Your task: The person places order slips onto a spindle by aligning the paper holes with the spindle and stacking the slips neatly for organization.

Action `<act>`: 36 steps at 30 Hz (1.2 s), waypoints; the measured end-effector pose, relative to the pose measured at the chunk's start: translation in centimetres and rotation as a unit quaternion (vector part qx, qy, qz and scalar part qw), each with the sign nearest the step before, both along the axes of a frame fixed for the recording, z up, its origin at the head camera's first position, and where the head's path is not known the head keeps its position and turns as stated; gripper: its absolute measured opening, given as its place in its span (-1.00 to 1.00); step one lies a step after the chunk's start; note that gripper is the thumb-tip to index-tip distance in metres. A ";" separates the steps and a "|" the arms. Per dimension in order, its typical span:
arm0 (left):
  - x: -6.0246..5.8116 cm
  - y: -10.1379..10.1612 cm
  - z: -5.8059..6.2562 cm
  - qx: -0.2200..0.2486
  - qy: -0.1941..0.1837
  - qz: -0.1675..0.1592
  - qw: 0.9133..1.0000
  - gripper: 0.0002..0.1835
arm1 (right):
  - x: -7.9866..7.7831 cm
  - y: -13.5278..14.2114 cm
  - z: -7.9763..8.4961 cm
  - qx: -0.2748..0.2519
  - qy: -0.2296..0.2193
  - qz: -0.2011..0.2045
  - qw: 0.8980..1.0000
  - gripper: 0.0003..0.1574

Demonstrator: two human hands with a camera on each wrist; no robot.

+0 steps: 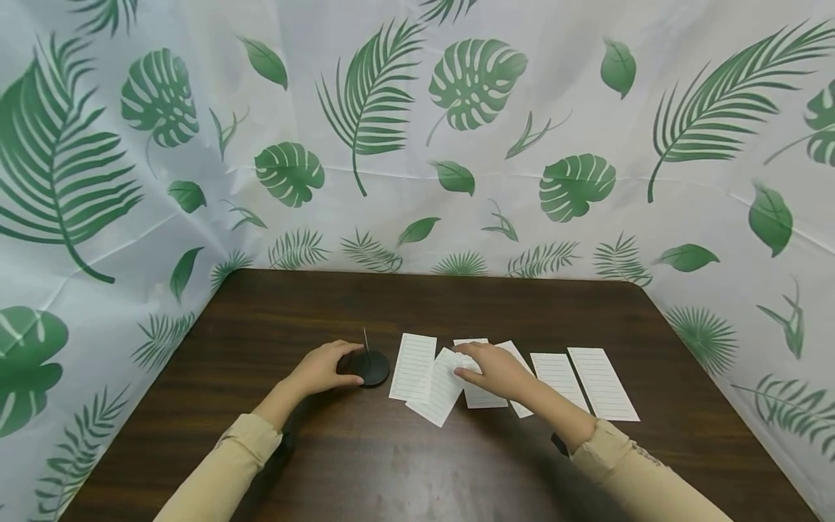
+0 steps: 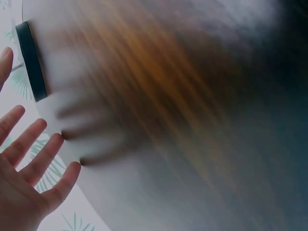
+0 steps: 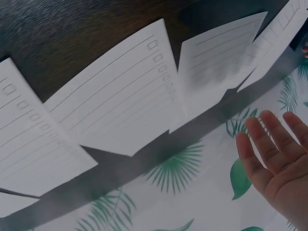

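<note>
A paper spike [image 1: 375,371] stands on the table: a round black base with a thin upright pin. My left hand [image 1: 321,368] is beside it on its left, fingertips close to the base's edge. In the left wrist view that hand [image 2: 29,178] has spread fingers below the black base [image 2: 32,60]. My right hand [image 1: 496,368] hovers over a row of white lined slips, hiding parts of several. Under its fingertips a tilted slip [image 1: 435,395] overlaps the leftmost slip [image 1: 412,355]. The right wrist view shows this hand [image 3: 284,173] with extended fingers and nothing gripped.
More lined slips lie to the right, among them a middle slip [image 1: 485,397] and the rightmost slip [image 1: 603,384]. Small checkboxes line one side of a slip [image 3: 120,96]. Behind the dark wooden table [image 1: 417,297] hangs a white leaf-print curtain [image 1: 391,210].
</note>
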State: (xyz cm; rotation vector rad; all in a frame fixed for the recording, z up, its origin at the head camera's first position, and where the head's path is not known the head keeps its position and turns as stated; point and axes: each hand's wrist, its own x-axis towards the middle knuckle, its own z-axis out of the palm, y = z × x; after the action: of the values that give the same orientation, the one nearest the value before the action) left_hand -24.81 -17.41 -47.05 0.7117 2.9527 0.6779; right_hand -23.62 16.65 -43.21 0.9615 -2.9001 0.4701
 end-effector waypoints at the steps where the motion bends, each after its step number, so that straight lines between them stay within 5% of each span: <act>1: -0.1 0.1 -0.1 -0.003 0.003 -0.002 1.000 -0.28 | -0.1 -0.2 -0.1 0.000 -0.002 0.001 1.000 -0.46; 18: -0.4 1.4 0.2 -0.042 0.016 0.012 0.999 -0.33 | -1.7 -2.3 -1.4 0.030 -0.006 0.009 0.999 -0.39; 36: -0.6 1.9 0.1 -0.062 -0.006 0.013 0.998 -0.35 | -4.9 -3.3 -0.9 0.038 -0.058 -0.020 0.997 -0.20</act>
State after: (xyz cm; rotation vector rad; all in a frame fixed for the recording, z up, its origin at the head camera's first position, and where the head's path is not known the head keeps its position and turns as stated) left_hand -25.44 -15.54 -46.97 0.6586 2.9664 0.4916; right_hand -28.56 13.35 -44.13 0.9124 -3.0557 0.4304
